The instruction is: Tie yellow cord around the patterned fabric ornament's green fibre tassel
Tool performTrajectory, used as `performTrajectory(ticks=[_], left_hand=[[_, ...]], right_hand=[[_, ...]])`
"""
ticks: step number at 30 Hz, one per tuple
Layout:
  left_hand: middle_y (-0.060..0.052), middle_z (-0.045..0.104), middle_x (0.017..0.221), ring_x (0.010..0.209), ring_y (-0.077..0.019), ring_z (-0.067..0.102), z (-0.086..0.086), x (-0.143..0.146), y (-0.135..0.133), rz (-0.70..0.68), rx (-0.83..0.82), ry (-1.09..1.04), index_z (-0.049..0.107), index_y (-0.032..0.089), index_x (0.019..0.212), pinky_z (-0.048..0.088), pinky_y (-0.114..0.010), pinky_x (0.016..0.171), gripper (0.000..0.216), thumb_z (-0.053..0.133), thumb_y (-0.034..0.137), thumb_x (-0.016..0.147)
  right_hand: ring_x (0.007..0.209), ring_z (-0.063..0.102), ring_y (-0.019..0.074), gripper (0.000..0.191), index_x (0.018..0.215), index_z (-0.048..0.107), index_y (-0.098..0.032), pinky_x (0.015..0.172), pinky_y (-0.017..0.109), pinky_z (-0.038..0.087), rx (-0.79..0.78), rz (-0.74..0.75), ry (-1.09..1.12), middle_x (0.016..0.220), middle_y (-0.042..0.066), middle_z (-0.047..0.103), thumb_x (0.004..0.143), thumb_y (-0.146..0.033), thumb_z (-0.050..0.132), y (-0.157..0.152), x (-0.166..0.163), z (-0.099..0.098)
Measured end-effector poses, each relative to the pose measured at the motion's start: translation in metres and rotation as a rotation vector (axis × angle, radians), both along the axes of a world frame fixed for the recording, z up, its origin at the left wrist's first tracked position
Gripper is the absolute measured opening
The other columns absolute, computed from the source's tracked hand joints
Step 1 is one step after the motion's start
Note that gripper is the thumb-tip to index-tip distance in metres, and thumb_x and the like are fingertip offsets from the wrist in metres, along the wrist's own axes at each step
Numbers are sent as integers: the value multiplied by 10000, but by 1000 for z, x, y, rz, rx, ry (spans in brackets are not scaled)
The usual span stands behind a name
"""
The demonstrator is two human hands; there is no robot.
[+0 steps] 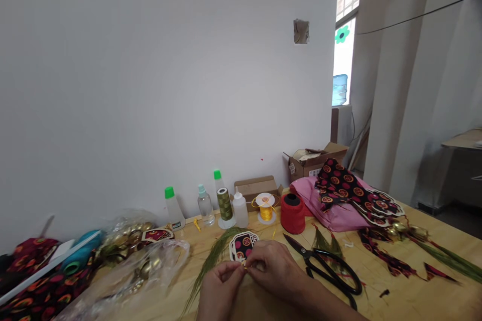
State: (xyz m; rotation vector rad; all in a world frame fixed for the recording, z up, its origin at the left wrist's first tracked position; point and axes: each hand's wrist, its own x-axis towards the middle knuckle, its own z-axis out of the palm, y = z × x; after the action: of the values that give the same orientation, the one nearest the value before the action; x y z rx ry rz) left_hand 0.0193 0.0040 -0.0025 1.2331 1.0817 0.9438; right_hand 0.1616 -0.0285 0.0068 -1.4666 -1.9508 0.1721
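Note:
My left hand [218, 288] and my right hand [273, 266] meet at the near edge of the wooden table [414, 291], fingers pinched together around a small gold piece at the lower edge of a black, white-rimmed ornament with red dots [243, 246]. A green tassel [209, 266] trails from the ornament toward the lower left. Black scissors [327, 266] lie just right of my right hand.
Behind stand glue bottles [173, 208], an olive thread spool [224, 204], a gold cord reel [265, 208], a red thread cone [292, 213] and cardboard boxes [314, 160]. Patterned fabric on a pink cloth [339, 210] lies right; plastic bags of gold bells [131, 256] lie left.

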Motion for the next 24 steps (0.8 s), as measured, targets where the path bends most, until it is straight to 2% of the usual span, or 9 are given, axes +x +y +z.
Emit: performTrajectory(ticks=[5, 9, 12, 18, 24], left_hand=[[-36, 685, 513, 520, -169, 587, 5, -1, -2, 49, -10, 18, 654, 134, 551, 417, -227, 483, 181, 703, 279, 453], [-49, 686, 512, 522, -186, 592, 9, 0, -3, 38, 13, 43, 650, 132, 546, 429, -248, 497, 207, 704, 303, 444], [-51, 687, 537, 566, -201, 602, 6, 0, -2, 27, 64, 61, 648, 132, 545, 439, -262, 549, 206, 705, 307, 452], [-67, 689, 636, 636, -216, 606, -5, -3, 3, -79, 270, 192, 645, 137, 620, 441, -278, 603, 196, 626, 330, 588], [-56, 680, 612, 640, -210, 605, -4, -3, 1, -88, 256, 176, 640, 139, 610, 441, -263, 594, 182, 624, 320, 590]], right_hand=[[654, 538, 107, 141, 667, 651, -213, 555, 172, 324, 6, 12, -38, 658, -4, 629, 639, -150, 528, -1, -2, 0], [654, 535, 111, 145, 669, 651, -219, 545, 179, 318, 4, -1, -52, 673, 0, 632, 646, -163, 519, -2, -3, 0], [645, 533, 110, 138, 643, 643, -211, 536, 180, 311, -8, -13, -63, 664, -3, 631, 635, -152, 518, -2, -3, -1], [627, 528, 104, 108, 613, 625, -200, 518, 180, 300, -9, -20, -51, 654, -8, 619, 622, -155, 527, -2, -2, 0], [621, 530, 109, 106, 623, 630, -194, 518, 176, 307, -33, -10, -19, 652, 0, 616, 627, -167, 528, -1, -1, 0]])
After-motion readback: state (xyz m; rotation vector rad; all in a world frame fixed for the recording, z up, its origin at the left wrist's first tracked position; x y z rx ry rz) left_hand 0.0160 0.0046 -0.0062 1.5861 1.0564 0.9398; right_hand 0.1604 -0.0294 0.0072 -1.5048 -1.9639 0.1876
